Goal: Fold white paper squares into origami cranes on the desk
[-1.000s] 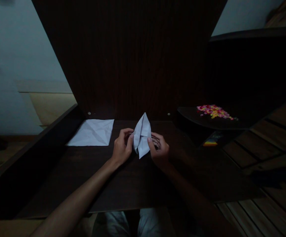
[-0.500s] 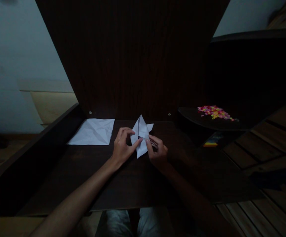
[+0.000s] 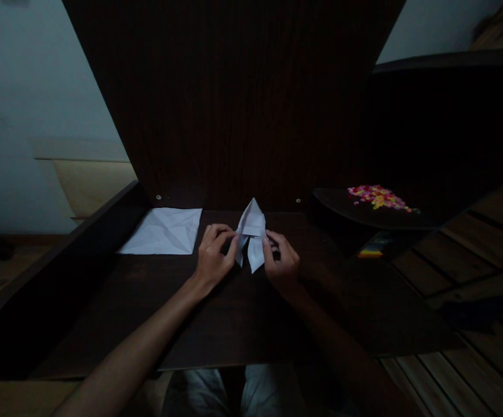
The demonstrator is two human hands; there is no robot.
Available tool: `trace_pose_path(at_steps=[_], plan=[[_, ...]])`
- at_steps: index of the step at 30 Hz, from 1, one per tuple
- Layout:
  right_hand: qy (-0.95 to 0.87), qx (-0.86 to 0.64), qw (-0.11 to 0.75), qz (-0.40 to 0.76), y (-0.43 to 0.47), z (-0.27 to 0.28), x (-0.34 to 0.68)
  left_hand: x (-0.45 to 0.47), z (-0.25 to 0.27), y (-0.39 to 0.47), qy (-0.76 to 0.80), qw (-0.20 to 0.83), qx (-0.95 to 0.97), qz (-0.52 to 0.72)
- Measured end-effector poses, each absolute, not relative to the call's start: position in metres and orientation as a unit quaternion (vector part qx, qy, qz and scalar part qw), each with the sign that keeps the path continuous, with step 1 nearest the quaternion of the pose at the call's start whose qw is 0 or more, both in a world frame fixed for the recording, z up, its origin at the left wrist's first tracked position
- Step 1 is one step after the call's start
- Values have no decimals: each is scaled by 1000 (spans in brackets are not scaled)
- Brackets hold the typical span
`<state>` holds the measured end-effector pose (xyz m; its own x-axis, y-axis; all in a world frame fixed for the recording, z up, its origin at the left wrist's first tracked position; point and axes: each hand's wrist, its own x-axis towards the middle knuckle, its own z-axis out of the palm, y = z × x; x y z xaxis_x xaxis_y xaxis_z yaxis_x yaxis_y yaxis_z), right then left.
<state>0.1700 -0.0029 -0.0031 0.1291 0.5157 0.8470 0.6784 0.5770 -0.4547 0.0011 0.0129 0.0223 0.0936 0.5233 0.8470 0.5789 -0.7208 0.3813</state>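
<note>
Between my hands is a folded piece of white paper (image 3: 252,223), with one point upward and two pointed flaps hanging down with a dark gap between them. My left hand (image 3: 215,253) pinches its left side between thumb and fingers. On the other side, my right hand (image 3: 281,260) grips the right edge, thumb in front and fingers curled behind. Both hands are just above the dark wooden desk (image 3: 217,330). To the left of my left hand lies flat, creased white paper (image 3: 164,231).
A dark upright panel (image 3: 234,104) rises behind the desk. At the right, a small rounded shelf (image 3: 334,202) bears a pile of tiny pink, red and yellow pieces (image 3: 379,197). Below it is a colourful item (image 3: 371,246). A raised side board (image 3: 60,266) bounds the left.
The folded paper has turned and shifted slightly right. Its lower part now shows two separate flaps. My left thumb has drawn back to the paper's left side, and my right hand moved slightly right.
</note>
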Motion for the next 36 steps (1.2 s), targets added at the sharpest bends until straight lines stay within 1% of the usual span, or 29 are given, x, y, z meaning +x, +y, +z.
trace_pose_path(at_steps=[4,12,16,19,22,25,27,30,36], plan=[[-673,-466,571,-55,-2,2,171,-1,22,15,-345,-3,-765,-543],[-700,-460,532,-124,2,4,175,-7,24,19,-349,-7,-773,-529],[-715,-451,517,-136,6,4,178,-7,27,19,-357,-21,-771,-527],[-719,-444,514,-148,9,8,179,-7,28,19,-371,-44,-764,-526],[-739,-437,492,-144,11,18,180,-8,31,19,-405,-86,-744,-524],[-757,-449,463,-107,15,32,182,-9,34,20,-449,-158,-709,-519],[-753,-466,461,-57,18,41,184,-10,35,22,-476,-214,-678,-518],[-741,-472,476,35,23,50,187,-13,33,29,-490,-291,-634,-523],[-709,-431,521,200,30,49,184,-15,29,42,-496,-424,-534,-538]])
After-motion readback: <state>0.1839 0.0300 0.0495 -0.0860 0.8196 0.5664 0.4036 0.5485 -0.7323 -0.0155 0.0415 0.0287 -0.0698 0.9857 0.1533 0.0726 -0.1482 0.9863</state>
